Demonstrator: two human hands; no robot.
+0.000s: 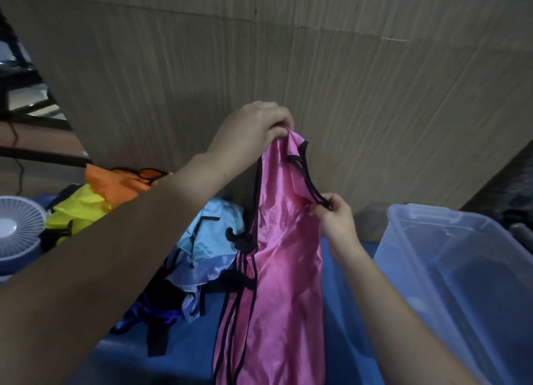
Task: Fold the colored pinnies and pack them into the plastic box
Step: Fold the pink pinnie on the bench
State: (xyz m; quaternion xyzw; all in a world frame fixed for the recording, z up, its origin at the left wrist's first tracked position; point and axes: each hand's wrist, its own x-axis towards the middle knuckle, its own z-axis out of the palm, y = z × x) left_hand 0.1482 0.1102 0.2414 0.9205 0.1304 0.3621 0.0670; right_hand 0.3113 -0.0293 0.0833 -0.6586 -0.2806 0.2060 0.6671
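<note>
The left hand [253, 127] pinches the top of the pink pinny [282, 240], hung above the blue worktop [346, 312]; the right hand [336, 220] pinches its black strap. Spreading both shoulders level should start a flat fold. The plastic box [461, 269] waits at the right edge.

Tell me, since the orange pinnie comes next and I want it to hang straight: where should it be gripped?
Probably by the black-edged strap loops at the orange pinnie's right end, reached from above. It lies crumpled behind the yellow pinnie, and those loops are its only distinct, exposed edge. The pink pinnie, pinched at its top by the left hand, hangs long that way.
</note>
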